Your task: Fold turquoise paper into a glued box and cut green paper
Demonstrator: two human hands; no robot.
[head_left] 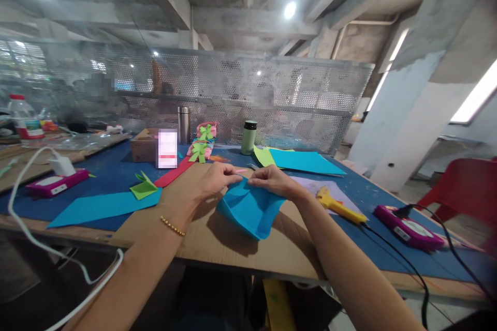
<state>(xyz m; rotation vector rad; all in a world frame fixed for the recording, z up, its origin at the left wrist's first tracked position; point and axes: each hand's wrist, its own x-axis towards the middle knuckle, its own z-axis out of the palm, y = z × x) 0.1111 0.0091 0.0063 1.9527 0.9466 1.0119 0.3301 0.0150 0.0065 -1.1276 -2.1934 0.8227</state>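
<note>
A blue sheet of felt-like material (252, 212), bent into folds, hangs from both hands above a brown cardboard sheet (194, 243). My left hand (219, 178) pinches its upper left edge between thumb and fingers. At the upper right edge, my right hand (274, 181) pinches it too, the fingertips of both hands close together. Its lower part droops towards me and casts a shadow on the cardboard. Just behind the fingertips, a small pink piece (241, 170) is partly visible.
On the right lie a yellow glue gun (341, 208) with a black cord and a purple power strip (407, 227). Blue sheets (306, 163) and a green bottle (249, 138) stand farther back. Left are a blue strip (104, 207), a folded green piece (143, 187) and a cardboard box (144, 146).
</note>
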